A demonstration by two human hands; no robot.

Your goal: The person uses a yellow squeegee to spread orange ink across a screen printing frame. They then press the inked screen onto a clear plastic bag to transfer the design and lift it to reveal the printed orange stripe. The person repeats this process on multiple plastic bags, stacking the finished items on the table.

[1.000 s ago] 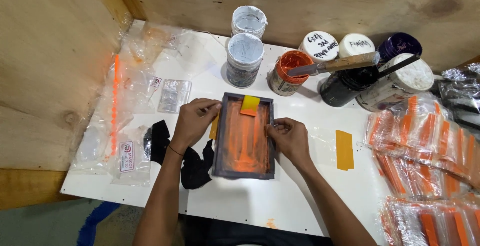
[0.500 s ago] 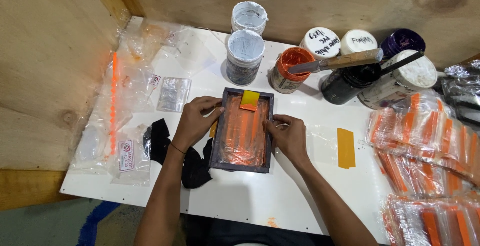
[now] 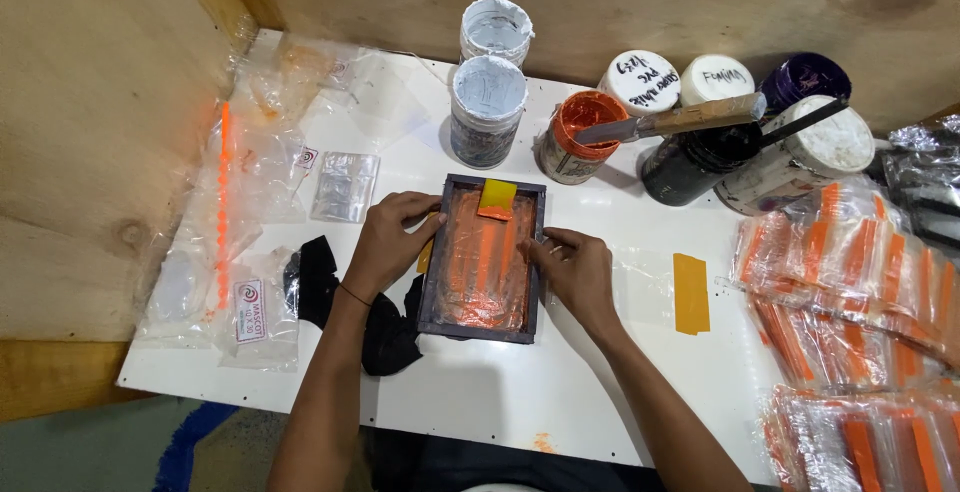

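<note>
Head view: looks down on a white desk (image 3: 520,392) backed by plywood walls.
Frame: a small dark printing frame (image 3: 484,258) smeared with orange ink lies near the desk's middle, its long axis running from the near edge toward the far edge.
Squeegee: a yellow squeegee (image 3: 497,198) rests inside at the frame's far end.
Left hand: the left hand (image 3: 385,244) grips the frame's left rail, fingers curled over it.
Right hand: the right hand (image 3: 576,270) presses the right rail, fingers half bent, clasping nothing else.
Key relation: the frame sits directly between the hands, both equally near.
Cloth: a black cloth (image 3: 385,337) lies under the frame's near left corner.
Far edge: an orange ink pot (image 3: 577,134) with a wooden-handled spatula (image 3: 680,119) across it.
</note>
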